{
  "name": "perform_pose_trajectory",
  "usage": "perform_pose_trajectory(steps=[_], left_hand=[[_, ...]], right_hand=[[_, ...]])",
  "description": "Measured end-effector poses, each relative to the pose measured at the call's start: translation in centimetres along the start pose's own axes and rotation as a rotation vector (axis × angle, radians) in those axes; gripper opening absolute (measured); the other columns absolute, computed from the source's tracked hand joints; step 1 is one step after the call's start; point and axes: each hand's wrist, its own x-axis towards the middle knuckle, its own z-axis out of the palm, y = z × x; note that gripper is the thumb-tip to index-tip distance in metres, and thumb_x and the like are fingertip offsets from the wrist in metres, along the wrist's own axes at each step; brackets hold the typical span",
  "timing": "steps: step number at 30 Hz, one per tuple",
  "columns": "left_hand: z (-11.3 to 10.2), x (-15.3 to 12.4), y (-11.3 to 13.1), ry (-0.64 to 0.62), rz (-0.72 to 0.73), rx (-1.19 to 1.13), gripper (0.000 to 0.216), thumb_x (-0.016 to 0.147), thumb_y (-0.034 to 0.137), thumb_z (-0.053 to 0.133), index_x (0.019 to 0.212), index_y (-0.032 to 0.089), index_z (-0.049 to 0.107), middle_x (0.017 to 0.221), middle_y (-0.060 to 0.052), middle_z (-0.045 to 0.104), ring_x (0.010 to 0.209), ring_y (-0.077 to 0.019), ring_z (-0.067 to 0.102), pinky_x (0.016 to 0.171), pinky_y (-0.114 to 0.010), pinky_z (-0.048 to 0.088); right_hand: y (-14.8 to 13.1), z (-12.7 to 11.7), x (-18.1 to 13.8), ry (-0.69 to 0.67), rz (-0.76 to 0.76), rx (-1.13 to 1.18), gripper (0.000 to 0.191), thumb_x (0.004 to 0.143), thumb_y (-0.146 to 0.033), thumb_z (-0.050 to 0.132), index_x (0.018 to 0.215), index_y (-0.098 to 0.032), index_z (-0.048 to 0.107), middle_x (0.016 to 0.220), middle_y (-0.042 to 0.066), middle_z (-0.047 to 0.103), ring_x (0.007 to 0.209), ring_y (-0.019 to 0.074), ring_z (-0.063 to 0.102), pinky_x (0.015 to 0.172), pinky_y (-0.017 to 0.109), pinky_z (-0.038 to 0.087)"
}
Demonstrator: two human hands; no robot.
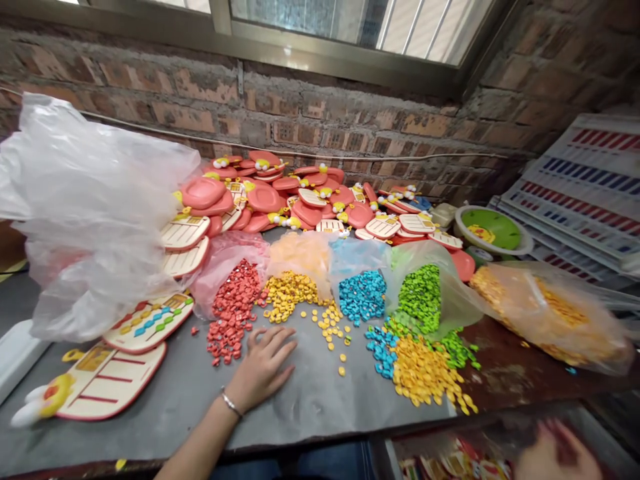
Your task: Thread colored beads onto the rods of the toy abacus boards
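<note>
"While you're looking down through the head view, what are your hands doing?"

"Your left hand (pixel 265 363) is resting palm down on or just above the grey worktop (pixel 330 400), fingers loosely spread, with nothing visibly held; you can't be sure what the palm is hiding. Your right hand (pixel 560 453) is blurring over the open drawer (pixel 393 460), so I can't tell its grip."

"And what's lying nearest?"

"Red beads (pixel 233 313) are spilling from the pink bag (pixel 207 283), just beside your left fingers; yellow beads (pixel 290 293) are lying beyond the fingertips. Farther left, a slotted board (pixel 115 381) is lying flat."

"How are they likely handling?"

"The beads are looking light, hard and slick, probably rolling away if squeezed off-centre, so you're best pinching each across its sides. The board is seeming stiff and light; you'd be holding it by its rounded rim, sparing the yellow head (pixel 64 387), whose joint may be fragile."

"Which way is everything pointing?"

"The board's head is facing lower left, its long axis running up to the right. The beads are lying every which way, showing no clear long axis, though the red heap is stretching from the bag toward you."
</note>
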Motion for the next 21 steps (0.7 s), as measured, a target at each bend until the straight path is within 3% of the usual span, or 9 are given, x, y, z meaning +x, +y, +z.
perform_pose_trajectory(steps=[2, 4, 5, 8, 11, 12, 14, 16, 21], left_hand=[[0.3, 0.0, -0.1, 0.023, 0.018, 0.006, 0.025, 0.089, 0.026, 0.052, 0.111, 0.024, 0.064, 0.128, -0.006, 0.063, 0.116, -0.0239, 0.055, 0.101, -0.041, 0.027], [0.7, -0.1, -0.2, 0.039, 0.033, 0.01, 0.024, 0.09, 0.025, 0.051, 0.111, 0.023, 0.063, 0.128, -0.006, 0.063, 0.115, -0.0234, 0.055, 0.101, -0.041, 0.025], [0.9, -0.2, -0.3, 0.05, 0.035, 0.01, 0.024, 0.091, 0.026, 0.05, 0.111, 0.023, 0.063, 0.127, -0.006, 0.064, 0.115, -0.0233, 0.056, 0.102, -0.041, 0.025], [1.6, -0.3, -0.5, 0.087, 0.02, 0.003, 0.022, 0.093, 0.028, 0.049, 0.109, 0.024, 0.064, 0.124, -0.005, 0.065, 0.113, -0.0227, 0.057, 0.104, -0.041, 0.023], [2.1, -0.3, -0.6, 0.106, 0.007, -0.004, 0.021, 0.093, 0.028, 0.05, 0.107, 0.025, 0.064, 0.122, -0.004, 0.067, 0.111, -0.0215, 0.058, 0.104, -0.041, 0.023], [2.2, -0.3, -0.7, 0.107, 0.004, -0.003, 0.02, 0.093, 0.028, 0.05, 0.107, 0.025, 0.064, 0.121, -0.004, 0.067, 0.111, -0.0212, 0.059, 0.104, -0.041, 0.023], [2.3, -0.3, -0.7, 0.109, 0.002, 0.009, 0.019, 0.092, 0.028, 0.051, 0.106, 0.025, 0.064, 0.12, -0.003, 0.068, 0.11, -0.0209, 0.059, 0.104, -0.041, 0.024], [2.2, -0.2, -0.8, 0.104, 0.004, 0.022, 0.018, 0.091, 0.028, 0.053, 0.104, 0.024, 0.064, 0.118, -0.003, 0.068, 0.109, -0.0205, 0.059, 0.103, -0.04, 0.025], [1.9, 0.1, -1.0, 0.135, 0.017, 0.005, 0.016, 0.093, 0.026, 0.052, 0.102, 0.023, 0.064, 0.116, -0.003, 0.07, 0.109, -0.0194, 0.06, 0.105, -0.041, 0.021]], right_hand=[[-3.6, 5.5, 1.4, -0.028, -0.311, 0.059, 0.02, 0.077, -0.042, 0.069, 0.085, -0.024, 0.071, 0.087, 0.011, 0.07, 0.086, 0.0321, 0.067, 0.085, 0.054, 0.053], [-8.5, 12.2, 2.1, -0.236, -0.594, 0.15, 0.016, 0.082, -0.038, 0.063, 0.083, -0.024, 0.071, 0.084, 0.009, 0.07, 0.081, 0.0267, 0.068, 0.082, 0.047, 0.055], [-11.0, 16.0, 2.1, -0.405, -0.663, 0.197, 0.017, 0.084, -0.036, 0.06, 0.084, -0.023, 0.07, 0.085, 0.008, 0.07, 0.081, 0.0242, 0.068, 0.08, 0.043, 0.055], [-16.7, 27.9, 1.7, -0.869, -0.711, 0.135, 0.022, 0.087, -0.035, 0.056, 0.091, -0.018, 0.069, 0.091, 0.008, 0.071, 0.085, 0.0209, 0.067, 0.077, 0.035, 0.054], [-18.6, 38.4, 0.9, -1.319, -0.591, -0.377, 0.025, 0.089, -0.03, 0.054, 0.1, -0.012, 0.068, 0.093, 0.01, 0.073, 0.084, 0.019, 0.067, 0.077, 0.028, 0.053], [-18.4, 41.1, 0.6, -1.364, -0.572, -0.45, 0.024, 0.087, -0.028, 0.058, 0.096, -0.009, 0.069, 0.09, 0.012, 0.073, 0.081, 0.02, 0.067, 0.076, 0.028, 0.053], [-17.5, 45.2, -0.3, -1.402, -0.558, -0.534, 0.025, 0.082, -0.025, 0.064, 0.099, -0.007, 0.069, 0.095, 0.014, 0.073, 0.083, 0.0209, 0.067, 0.078, 0.028, 0.052], [-16.3, 47.5, -1.4, -1.395, -0.568, -0.532, 0.031, 0.079, -0.023, 0.067, 0.106, -0.009, 0.068, 0.105, 0.014, 0.072, 0.088, 0.0205, 0.067, 0.08, 0.027, 0.052], [-14.0, 49.1, -4.2, -1.336, -0.614, -0.486, 0.024, 0.079, -0.02, 0.063, 0.101, -0.013, 0.069, 0.102, 0.013, 0.072, 0.088, 0.0219, 0.067, 0.084, 0.032, 0.051]])
